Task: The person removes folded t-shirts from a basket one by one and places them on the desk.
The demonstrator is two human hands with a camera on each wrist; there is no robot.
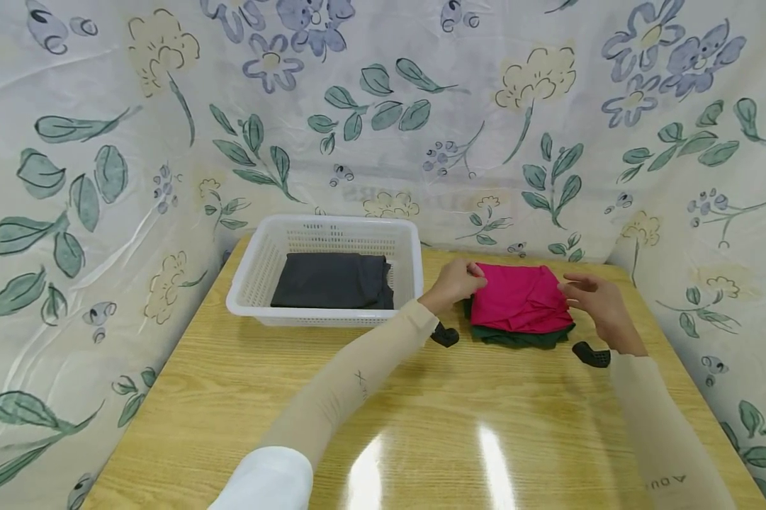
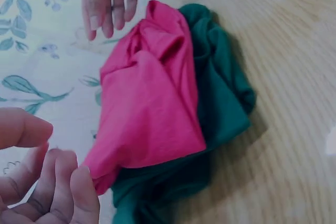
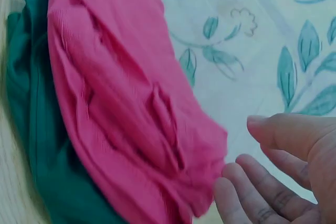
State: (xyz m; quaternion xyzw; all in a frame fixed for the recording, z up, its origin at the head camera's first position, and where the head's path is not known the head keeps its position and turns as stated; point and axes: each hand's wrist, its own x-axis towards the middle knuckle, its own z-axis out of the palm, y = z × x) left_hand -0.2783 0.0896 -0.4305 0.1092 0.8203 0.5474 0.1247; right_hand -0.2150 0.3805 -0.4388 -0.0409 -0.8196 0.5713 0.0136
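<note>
A folded bright pink cloth [image 1: 516, 297] lies on top of a folded dark green cloth [image 1: 523, 337] on the table, with creases on its right part. My left hand [image 1: 454, 283] is at the pink cloth's far left corner. Its fingers are loosely bent, and the left wrist view shows no cloth between thumb and fingers. On the other side, my right hand [image 1: 596, 301] has its fingers spread, the tips close beside the pink cloth's right edge. Whether those fingertips [image 3: 228, 171] touch the fabric, I cannot tell.
Left of the cloths stands a white perforated plastic basket [image 1: 245, 301] holding folded dark grey cloth [image 1: 322, 280]. A black device is at each wrist. The wooden table [image 1: 229, 404] meets a flower-patterned sheet [image 1: 357, 156] at the back and sides.
</note>
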